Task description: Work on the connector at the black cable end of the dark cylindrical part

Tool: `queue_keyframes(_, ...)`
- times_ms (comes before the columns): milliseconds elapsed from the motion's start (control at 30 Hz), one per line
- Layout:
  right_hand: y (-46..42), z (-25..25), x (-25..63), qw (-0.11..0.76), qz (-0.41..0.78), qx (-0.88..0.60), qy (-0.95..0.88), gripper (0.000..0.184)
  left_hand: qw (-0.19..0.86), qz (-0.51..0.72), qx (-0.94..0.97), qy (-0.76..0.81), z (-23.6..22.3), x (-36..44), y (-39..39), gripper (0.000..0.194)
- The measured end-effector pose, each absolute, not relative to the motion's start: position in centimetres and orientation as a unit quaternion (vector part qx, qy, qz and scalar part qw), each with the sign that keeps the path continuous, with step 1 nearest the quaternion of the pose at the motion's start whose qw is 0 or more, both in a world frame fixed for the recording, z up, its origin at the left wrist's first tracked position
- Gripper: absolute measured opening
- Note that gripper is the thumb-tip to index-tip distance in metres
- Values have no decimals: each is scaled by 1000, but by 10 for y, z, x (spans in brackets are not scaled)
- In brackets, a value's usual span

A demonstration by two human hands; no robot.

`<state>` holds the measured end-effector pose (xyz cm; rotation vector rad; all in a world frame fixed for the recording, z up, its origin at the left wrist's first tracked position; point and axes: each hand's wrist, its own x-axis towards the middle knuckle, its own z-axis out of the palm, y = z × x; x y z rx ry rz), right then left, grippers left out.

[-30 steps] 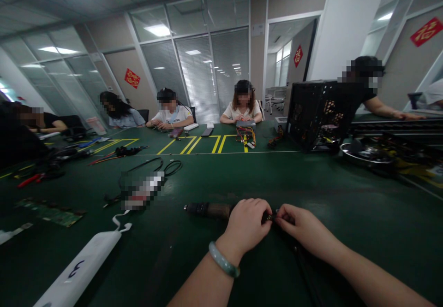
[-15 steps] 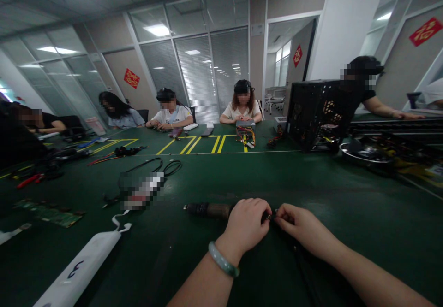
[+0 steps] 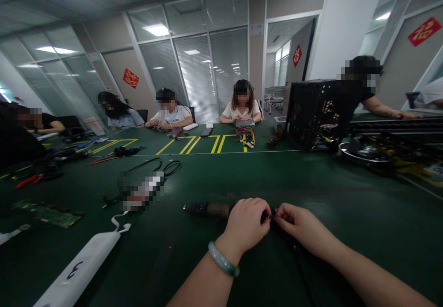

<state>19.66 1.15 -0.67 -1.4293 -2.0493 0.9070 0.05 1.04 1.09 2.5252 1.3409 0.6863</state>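
A dark, slim electric screwdriver (image 3: 214,210) lies across the green table in front of me, its narrow tip pointing left. My left hand (image 3: 247,219), with a jade-coloured bangle at the wrist, is closed around its rear part and hides that end. Close to the left fingertips, my right hand (image 3: 292,221) pinches the end of a black cable (image 3: 302,263). The cable runs down from the right fingers toward the table's near edge. Between the hands there is a small gap with a dark connector part; whether the two pieces touch I cannot tell.
At left lie a white power strip (image 3: 81,268), a green circuit board (image 3: 50,212), a blurred-out white item (image 3: 143,191) with a black cord, and tangled cables (image 3: 51,162). A black computer case (image 3: 311,115) and a metal bowl (image 3: 367,152) stand at right. Several people sit across the table.
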Motion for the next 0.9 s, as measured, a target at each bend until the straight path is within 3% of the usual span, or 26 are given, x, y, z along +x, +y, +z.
queue_keyframes(200,13,-10,196,243,328,-520,-751,13,97,224,856,456,13,0,10,20)
queue_keyframes(467,11,-6,197,236,330,-522,-750,13,106,234,855,452,10,0,12,12)
queue_keyframes(900,11,-6,198,238,339,-520,-747,14,103,234,857,448,10,-1,11,15)
